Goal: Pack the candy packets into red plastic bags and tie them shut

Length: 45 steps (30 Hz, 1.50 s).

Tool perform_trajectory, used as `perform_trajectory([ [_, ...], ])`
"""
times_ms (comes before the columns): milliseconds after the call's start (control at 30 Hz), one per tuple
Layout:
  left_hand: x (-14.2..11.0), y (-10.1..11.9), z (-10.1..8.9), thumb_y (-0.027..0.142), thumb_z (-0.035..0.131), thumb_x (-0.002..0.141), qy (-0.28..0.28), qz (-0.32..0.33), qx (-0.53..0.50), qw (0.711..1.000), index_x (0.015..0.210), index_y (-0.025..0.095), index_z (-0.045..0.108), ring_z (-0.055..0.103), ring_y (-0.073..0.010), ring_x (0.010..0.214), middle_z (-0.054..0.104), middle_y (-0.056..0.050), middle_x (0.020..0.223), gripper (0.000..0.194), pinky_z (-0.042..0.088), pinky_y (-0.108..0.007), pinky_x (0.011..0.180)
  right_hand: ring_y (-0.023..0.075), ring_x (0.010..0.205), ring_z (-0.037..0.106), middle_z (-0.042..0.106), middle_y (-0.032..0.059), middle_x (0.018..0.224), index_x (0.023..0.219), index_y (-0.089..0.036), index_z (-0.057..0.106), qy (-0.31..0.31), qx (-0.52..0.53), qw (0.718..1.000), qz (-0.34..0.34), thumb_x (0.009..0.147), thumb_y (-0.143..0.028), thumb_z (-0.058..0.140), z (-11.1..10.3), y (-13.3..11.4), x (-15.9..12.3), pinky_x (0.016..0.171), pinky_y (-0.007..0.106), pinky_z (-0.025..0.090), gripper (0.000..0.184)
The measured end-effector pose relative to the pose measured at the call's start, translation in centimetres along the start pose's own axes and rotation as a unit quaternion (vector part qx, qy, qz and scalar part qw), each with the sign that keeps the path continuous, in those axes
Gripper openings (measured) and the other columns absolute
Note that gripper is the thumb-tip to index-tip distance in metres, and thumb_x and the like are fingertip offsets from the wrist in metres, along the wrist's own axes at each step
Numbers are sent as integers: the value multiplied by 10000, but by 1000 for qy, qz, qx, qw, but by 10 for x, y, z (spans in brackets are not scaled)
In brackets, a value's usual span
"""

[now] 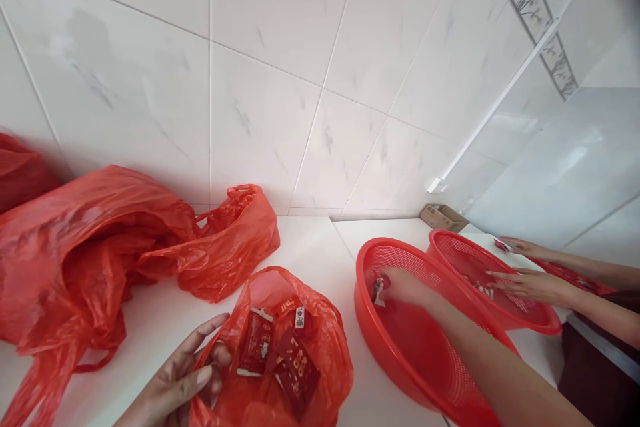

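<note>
My left hand (175, 380) grips the left rim of an open red plastic bag (333, 340), fingers and thumb about its edge. Inside the bag lie several small red wrapped packets, among them a dark red packet (257, 343) and one with gold print (301, 365). To the right, my right hand (400, 285) reaches down into a red plastic colander (370, 340). A small red and white wrapped packet (379, 289) is at its fingertips, by the colander's left wall. The fingers are partly hidden behind the hand.
Several red plastic bags (120, 213) lie along the left of the white table (310, 247). At right a co-worker's hands (540, 283) work at a second red colander (440, 240). A cardboard box (444, 217) stands against the tiled wall (270, 120).
</note>
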<state>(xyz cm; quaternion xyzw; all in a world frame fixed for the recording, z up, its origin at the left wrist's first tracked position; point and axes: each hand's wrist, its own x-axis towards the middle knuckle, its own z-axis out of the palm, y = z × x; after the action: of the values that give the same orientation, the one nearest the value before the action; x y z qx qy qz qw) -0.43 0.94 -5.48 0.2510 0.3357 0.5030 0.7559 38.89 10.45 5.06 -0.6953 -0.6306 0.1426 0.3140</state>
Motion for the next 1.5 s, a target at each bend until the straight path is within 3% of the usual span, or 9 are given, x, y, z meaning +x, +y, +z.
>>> perform_trajectory([
  [267,-4,4,7,267,715,739,-25,5,1,1000,1301,311,449,522,-103,677,575,-3,903,623,442,-207,650,188,695,574,621,7,832,868,-263,541,-18,-105,993,-58,750,-368,612,-38,-72,-26,584,293,407,174],
  [533,-6,7,7,249,701,761,-54,12,3,998,1301,294,446,496,-82,644,555,-3,900,599,419,-202,638,183,767,581,586,-7,902,914,-246,529,-162,-189,943,-218,776,-332,652,24,-139,-98,651,311,441,204],
  [700,-3,5,1,258,698,766,-70,19,7,997,1296,296,452,504,-86,659,571,-6,929,586,420,-211,668,219,1028,577,562,35,1171,1218,-287,441,-131,-134,957,-221,803,-316,611,40,-128,-107,822,355,497,449],
  [900,-4,6,2,250,707,757,-73,19,-6,997,1270,293,486,492,-82,636,578,0,897,561,402,-200,636,205,1022,623,636,33,1134,1113,-285,564,-9,-59,980,-191,872,-351,496,60,-55,-135,861,330,534,259],
  [1033,-4,6,6,264,711,752,-77,17,-15,997,1268,285,493,494,-90,636,586,-9,891,560,392,-200,620,285,1183,537,574,101,1283,1184,-236,581,65,-56,981,-171,860,-381,501,80,-21,-142,995,445,455,364],
  [1167,-6,5,10,276,720,740,-67,33,-3,997,1252,273,506,469,-75,581,579,5,828,555,373,-186,577,268,1346,342,383,113,1456,1370,-177,409,17,-4,996,-86,896,-428,408,91,-31,-134,1113,479,284,537],
  [1267,-11,15,14,276,717,748,-72,43,11,996,1255,271,499,474,-76,571,546,25,750,551,378,-187,564,263,1355,324,378,136,1454,1396,-142,356,-22,83,996,18,888,-480,385,96,-43,-123,1099,454,297,610],
  [1400,-16,53,23,246,726,752,-13,45,99,994,1221,272,512,508,-67,605,529,49,725,516,420,-175,597,268,1026,618,659,101,1092,1091,-186,587,-103,227,965,79,807,-459,516,97,-52,-114,817,365,514,400],
  [1500,-18,90,40,263,716,764,33,135,140,980,1170,265,533,503,-54,589,529,56,712,446,430,-157,587,208,750,636,665,17,799,832,-195,598,-151,306,938,54,772,-415,580,88,-66,-111,646,295,508,229],
])
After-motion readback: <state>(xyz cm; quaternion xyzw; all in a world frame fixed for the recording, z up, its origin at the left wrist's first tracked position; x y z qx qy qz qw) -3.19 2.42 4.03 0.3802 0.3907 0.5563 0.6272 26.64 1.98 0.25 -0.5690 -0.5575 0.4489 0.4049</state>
